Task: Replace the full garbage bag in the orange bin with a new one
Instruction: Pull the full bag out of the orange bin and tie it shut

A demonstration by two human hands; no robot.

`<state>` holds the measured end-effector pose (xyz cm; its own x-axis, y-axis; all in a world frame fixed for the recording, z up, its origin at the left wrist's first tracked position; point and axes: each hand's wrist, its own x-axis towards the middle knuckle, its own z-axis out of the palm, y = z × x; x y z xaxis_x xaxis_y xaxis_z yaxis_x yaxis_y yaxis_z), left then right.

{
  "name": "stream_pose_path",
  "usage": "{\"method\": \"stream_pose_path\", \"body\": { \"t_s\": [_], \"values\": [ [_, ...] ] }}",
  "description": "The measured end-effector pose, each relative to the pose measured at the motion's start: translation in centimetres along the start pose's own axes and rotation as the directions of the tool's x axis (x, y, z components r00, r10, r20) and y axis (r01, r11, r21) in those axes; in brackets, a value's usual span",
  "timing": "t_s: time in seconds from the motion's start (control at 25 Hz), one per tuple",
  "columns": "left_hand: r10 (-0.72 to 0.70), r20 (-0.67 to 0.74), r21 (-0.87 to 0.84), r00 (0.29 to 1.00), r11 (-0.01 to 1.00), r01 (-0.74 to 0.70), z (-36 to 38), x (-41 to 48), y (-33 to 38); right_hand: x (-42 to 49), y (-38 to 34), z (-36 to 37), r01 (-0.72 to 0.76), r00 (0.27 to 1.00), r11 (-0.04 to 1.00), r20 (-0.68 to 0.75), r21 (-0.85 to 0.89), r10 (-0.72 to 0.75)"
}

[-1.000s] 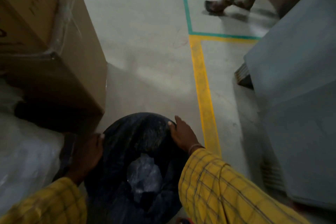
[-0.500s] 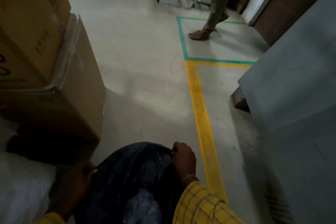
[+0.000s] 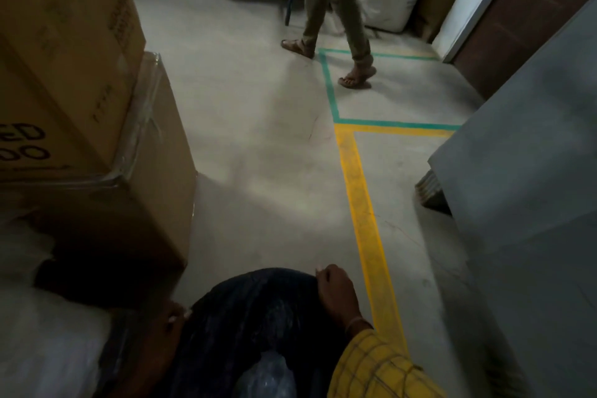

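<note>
A black garbage bag (image 3: 255, 317) fills the bottom middle of the head view, its round mouth stretched open. Crumpled clear plastic (image 3: 268, 378) lies inside it. My right hand (image 3: 337, 296) pinches the bag's far right rim with closed fingers. My left hand (image 3: 168, 329) grips the left rim, dark and partly in shadow. The bag covers the bin, so no orange shows.
Stacked cardboard boxes (image 3: 97, 139) stand close on the left, white plastic wrap (image 3: 42, 333) below them. A grey cabinet (image 3: 529, 203) stands on the right. Yellow floor tape (image 3: 365, 220) runs ahead, meeting green tape. A person's legs (image 3: 336, 19) walk at the back.
The view has tilted up, so the bag sits lower in frame. My hands went from lying flat on the rim to pinching it. The person at the back stepped left.
</note>
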<state>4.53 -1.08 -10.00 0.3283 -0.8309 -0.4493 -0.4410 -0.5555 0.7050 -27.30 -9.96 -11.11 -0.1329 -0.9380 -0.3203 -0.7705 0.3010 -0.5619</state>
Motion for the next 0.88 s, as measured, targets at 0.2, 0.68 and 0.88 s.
{"method": "stream_pose_path", "body": {
  "t_s": [0.2,0.68,0.88],
  "values": [
    [0.113,0.037,-0.047,0.993,0.993,-0.111,-0.2,0.1,-0.5,0.7,0.3,-0.2,0.078,0.99,0.979,0.134,-0.187,-0.053],
    [0.202,-0.051,0.04,0.978,0.979,-0.2,-0.9,0.6,1.0,-0.6,-1.4,1.1,0.114,0.991,0.993,-0.076,0.018,-0.112],
    [0.167,-0.053,-0.029,0.985,0.985,-0.169,-0.3,1.2,0.4,-0.6,-1.4,0.7,0.109,0.992,0.993,-0.064,0.043,-0.106]
  ]
}}
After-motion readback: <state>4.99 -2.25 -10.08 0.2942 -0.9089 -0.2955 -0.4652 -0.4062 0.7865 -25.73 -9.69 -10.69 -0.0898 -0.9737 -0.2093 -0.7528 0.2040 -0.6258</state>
